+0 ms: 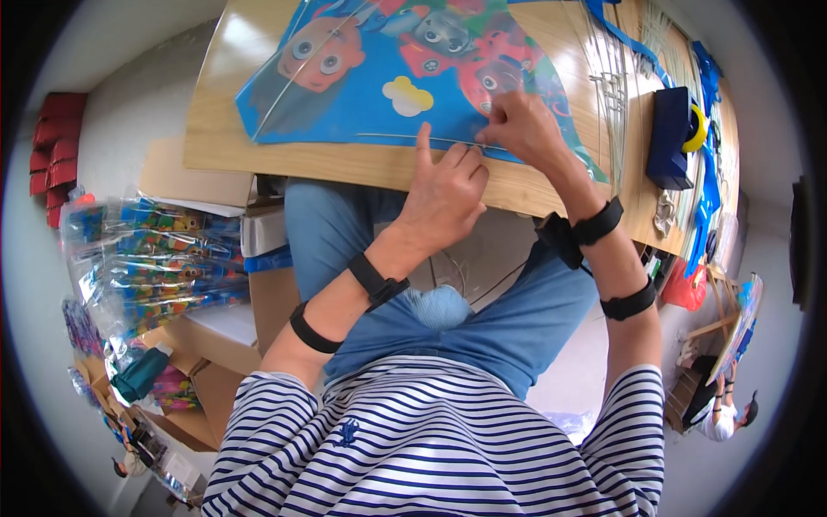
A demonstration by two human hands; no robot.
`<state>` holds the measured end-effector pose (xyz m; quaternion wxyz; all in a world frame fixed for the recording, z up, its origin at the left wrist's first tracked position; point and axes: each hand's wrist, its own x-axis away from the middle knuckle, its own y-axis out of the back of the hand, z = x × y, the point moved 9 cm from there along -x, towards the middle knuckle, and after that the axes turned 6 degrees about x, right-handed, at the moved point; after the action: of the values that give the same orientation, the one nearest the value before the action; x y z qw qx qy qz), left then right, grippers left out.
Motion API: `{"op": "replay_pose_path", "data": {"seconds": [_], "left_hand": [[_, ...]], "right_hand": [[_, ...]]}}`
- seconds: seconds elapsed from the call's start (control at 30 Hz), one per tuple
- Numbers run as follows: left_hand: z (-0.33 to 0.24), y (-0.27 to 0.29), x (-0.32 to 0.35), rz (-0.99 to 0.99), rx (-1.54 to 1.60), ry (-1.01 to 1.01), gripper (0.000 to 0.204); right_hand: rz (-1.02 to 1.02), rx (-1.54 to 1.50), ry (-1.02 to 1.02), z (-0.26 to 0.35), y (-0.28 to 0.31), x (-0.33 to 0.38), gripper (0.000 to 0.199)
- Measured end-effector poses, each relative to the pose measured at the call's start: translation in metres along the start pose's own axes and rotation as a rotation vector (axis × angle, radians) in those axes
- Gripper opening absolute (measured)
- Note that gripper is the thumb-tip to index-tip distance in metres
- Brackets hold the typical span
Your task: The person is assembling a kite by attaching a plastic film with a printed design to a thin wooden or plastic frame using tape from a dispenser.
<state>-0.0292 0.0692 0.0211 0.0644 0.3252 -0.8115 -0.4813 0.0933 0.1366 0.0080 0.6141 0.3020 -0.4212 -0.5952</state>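
The printed sheet [362, 108] lies flat on the bench [215, 146], with its lower edge just inside the bench's near edge. The sheet is mainly blue and carries cartoon figures and a yellow-and-white cloud shape. A thin pale rod [388, 135] lies along the lower edge of the sheet. A second rod [307, 67] runs diagonally across the left part of the sheet.

The left hand [448, 185] is at the lower edge, with the index finger extended over the rod area and the other fingers curled. The right hand [517, 125] is just beside it, with thumb and fingers drawn together narrowly at the right part of the rod. Whether either hand grips the rod or the sheet cannot be told.

To the right, a bundle of thin rods [607, 86] rests on the bench. Beyond it stand a dark blue tape dispenser [668, 142] with a yellow roll [696, 129] and, further right, a blue strap [709, 164]. To the left of the bench, clear-wrapped colourful packages [172, 267] lie near an open carton [215, 401].
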Motion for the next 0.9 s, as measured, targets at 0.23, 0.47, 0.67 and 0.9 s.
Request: {"op": "replay_pose_path", "data": {"seconds": [0.23, 0.47, 0.67, 0.9], "left_hand": [[-0.004, 0.001, -0.003, -0.008, -0.008, 0.003, 0.049], [0.000, 0.005, 0.014, -0.015, 0.061, -0.008, 0.042], [0.032, 0.051, 0.085, -0.147, 0.276, 0.166, 0.041], [0.084, 0.089, 0.105, -0.264, -0.137, 0.221, 0.051]], "right_hand": [[-0.025, 0.022, -0.305, -0.026, -0.009, 0.001, 0.030], [-0.499, 0.087, 0.013, -0.004, 0.005, 0.043, 0.031], [-0.458, 0.384, 0.208, 0.036, -0.030, 0.126, 0.060], [-0.380, 0.460, 0.230, 0.036, -0.046, 0.129, 0.071]]}}
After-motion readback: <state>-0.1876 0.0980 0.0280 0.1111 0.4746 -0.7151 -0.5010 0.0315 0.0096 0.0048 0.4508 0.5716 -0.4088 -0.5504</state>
